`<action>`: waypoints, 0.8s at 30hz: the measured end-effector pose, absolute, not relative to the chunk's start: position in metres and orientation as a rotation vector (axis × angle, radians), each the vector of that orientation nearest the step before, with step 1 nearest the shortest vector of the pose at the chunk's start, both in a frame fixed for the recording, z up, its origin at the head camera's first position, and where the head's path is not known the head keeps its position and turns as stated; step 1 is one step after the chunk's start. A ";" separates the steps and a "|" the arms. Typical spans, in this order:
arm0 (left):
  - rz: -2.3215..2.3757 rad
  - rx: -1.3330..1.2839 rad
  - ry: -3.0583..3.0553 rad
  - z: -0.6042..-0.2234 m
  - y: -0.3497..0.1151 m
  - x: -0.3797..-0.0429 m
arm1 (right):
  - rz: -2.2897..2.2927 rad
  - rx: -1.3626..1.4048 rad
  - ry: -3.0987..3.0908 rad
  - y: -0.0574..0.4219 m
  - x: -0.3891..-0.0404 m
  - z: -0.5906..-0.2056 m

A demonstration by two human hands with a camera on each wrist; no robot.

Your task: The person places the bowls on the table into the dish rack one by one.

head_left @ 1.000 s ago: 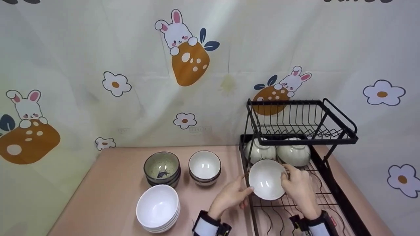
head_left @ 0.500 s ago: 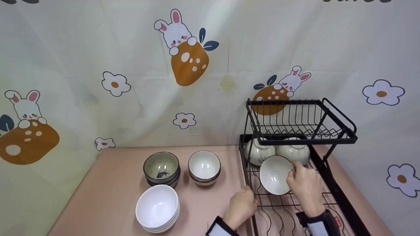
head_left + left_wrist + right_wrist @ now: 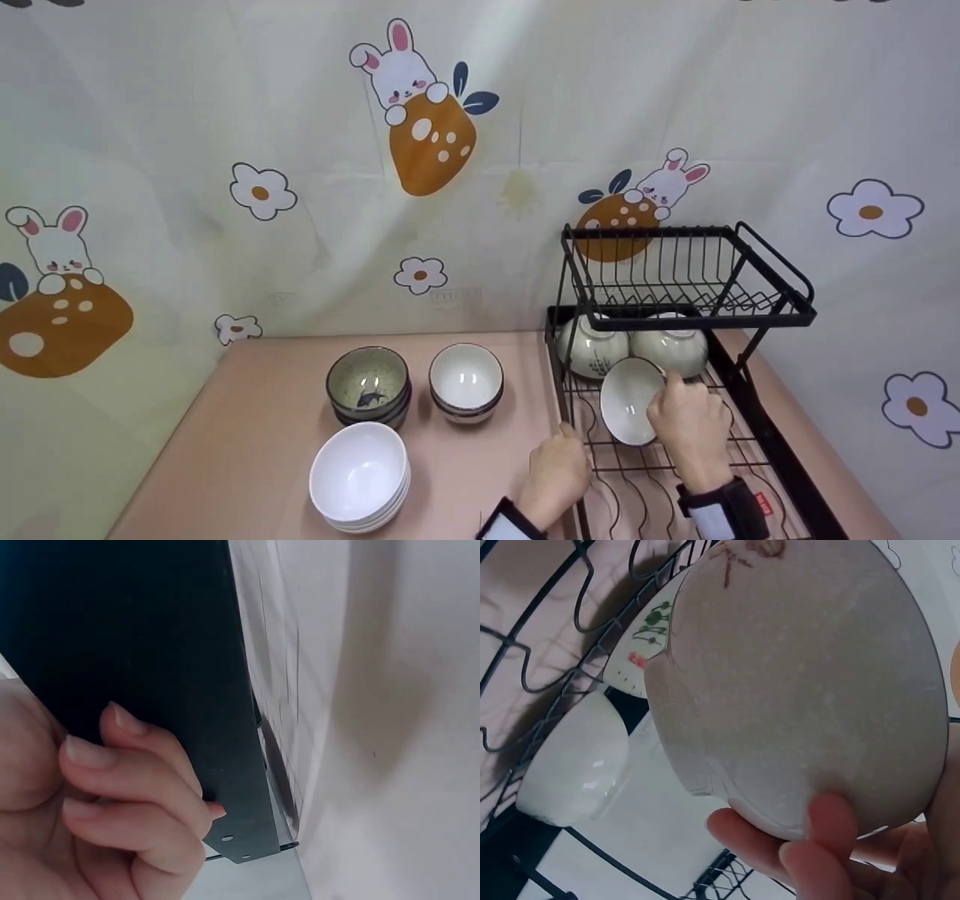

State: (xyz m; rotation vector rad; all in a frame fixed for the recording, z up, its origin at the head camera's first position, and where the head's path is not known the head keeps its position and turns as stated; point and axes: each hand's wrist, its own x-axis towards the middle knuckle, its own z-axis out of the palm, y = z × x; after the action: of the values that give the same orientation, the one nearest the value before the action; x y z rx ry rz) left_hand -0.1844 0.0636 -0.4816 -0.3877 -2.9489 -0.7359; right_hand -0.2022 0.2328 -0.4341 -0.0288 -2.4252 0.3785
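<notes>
My right hand (image 3: 694, 424) grips a bowl (image 3: 628, 401) by its right side, close over the lower tier of the black dish rack (image 3: 765, 420). The bowl is tilted, its white inside facing me in the head view. In the right wrist view, its pale outside bears a reddish-brown mark, with fingertips (image 3: 832, 825) against the wall. My left hand (image 3: 559, 469) holds the rack's left side edge. In the left wrist view its fingers (image 3: 142, 780) are curled beside the rack's dark side panel (image 3: 150, 637). Two upturned bowls, a left one (image 3: 596, 349) and a right one (image 3: 671, 352), sit behind the held bowl.
On the table (image 3: 255, 420) left of the rack stand stacks of green-grey bowls (image 3: 367, 382), dark-rimmed white bowls (image 3: 466, 382) and plain white bowls (image 3: 360, 476). The rack's upper basket (image 3: 690, 281) overhangs the back of the lower tier. A patterned curtain (image 3: 300, 112) hangs behind.
The bowl has moved right and tilted further in my right hand. My left hand has left the bowl and moved onto the rack's left edge.
</notes>
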 end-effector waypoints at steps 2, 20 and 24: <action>-0.748 -0.386 -2.943 -0.482 0.063 -0.185 | 0.334 -0.009 -2.453 0.230 -0.205 -0.431; -0.703 -0.391 -2.941 -0.483 0.063 -0.185 | -0.151 0.183 -2.601 0.173 -0.247 -0.428; -0.725 -0.387 -2.930 -0.484 0.064 -0.185 | -0.214 0.185 -2.588 0.164 -0.251 -0.437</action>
State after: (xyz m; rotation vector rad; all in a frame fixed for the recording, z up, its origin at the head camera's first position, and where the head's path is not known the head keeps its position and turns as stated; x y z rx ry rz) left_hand -0.1847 0.0635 -0.4836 -0.3867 -2.9297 -0.7255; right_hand -0.2512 0.1645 -0.4370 0.1847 -2.5881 -0.2144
